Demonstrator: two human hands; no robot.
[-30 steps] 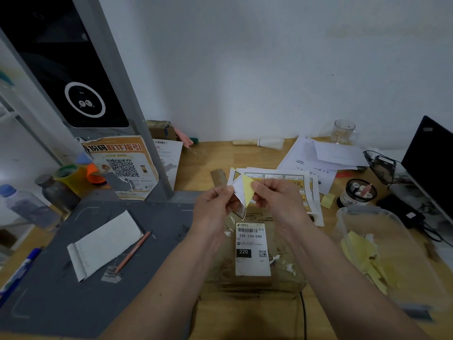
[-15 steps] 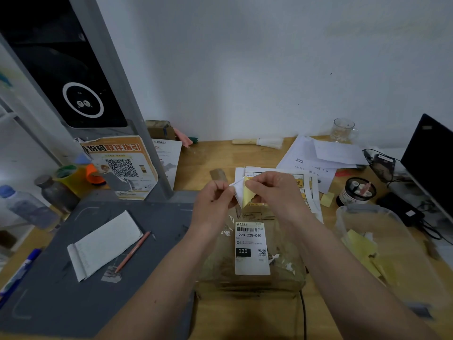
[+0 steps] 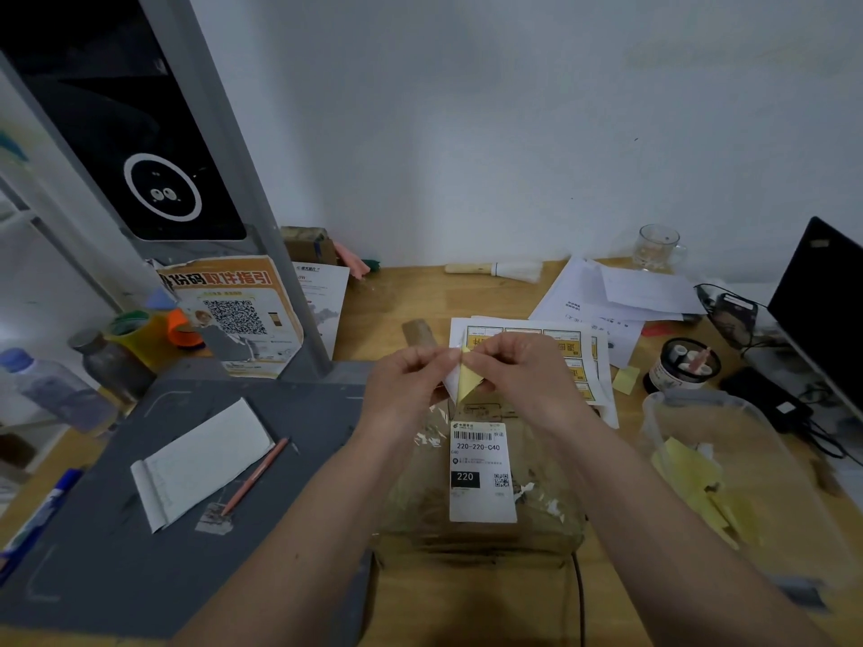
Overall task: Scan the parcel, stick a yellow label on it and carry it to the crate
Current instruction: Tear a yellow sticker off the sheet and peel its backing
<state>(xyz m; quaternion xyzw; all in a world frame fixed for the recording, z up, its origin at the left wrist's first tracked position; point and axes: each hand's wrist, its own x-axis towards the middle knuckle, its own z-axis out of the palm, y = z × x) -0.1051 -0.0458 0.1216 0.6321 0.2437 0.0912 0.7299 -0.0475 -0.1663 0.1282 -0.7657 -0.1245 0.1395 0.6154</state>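
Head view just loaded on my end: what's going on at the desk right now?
A person is peeling a yellow label off its white backing. The left hand pinches the backing and the right hand pinches the label, both held above the parcel. The parcel lies on the wooden desk with its shipping label facing up. No yellow label is on it yet.

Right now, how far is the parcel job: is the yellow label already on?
Not yet. The parcel lies on the desk bearing only its white shipping label. Both hands, left hand and right hand, are peeling the yellow label from its backing. Sticking and carrying remain; scanning cannot be judged.
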